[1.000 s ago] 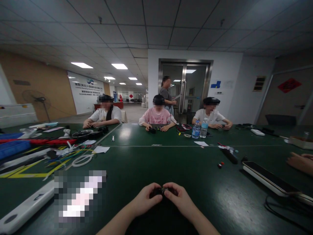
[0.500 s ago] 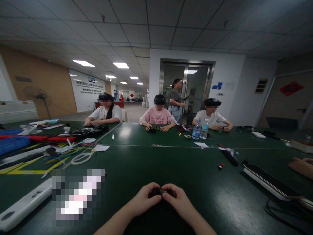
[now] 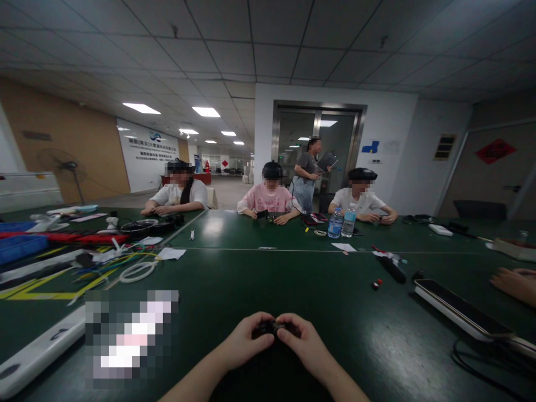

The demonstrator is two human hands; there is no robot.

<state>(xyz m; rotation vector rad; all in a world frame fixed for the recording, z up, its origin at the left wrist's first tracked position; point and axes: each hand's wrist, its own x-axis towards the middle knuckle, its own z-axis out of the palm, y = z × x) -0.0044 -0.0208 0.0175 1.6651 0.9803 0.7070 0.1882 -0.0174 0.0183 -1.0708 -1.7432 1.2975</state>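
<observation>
Both hands meet over the near middle of the green table (image 3: 251, 285). Between their fingertips is a small dark object (image 3: 274, 325), mostly hidden by the fingers, so its kind cannot be made out. My left hand (image 3: 247, 338) is closed, pinching the object's left side between thumb and fingers. From the other side my right hand (image 3: 302, 338) grips it the same way, its thumb close to the left thumb.
A white power strip (image 3: 42, 352) lies at left, near coiled white cable (image 3: 137, 272) and blue trays (image 3: 23, 248). At right are a phone on a white box (image 3: 460, 310) and black cable (image 3: 473, 363). Two bottles (image 3: 348, 221) and several people are across the table.
My hands stay nearly in place around the small dark object. Across the table, the standing person has moved slightly right, and the flat thing they carry is tilted differently.
</observation>
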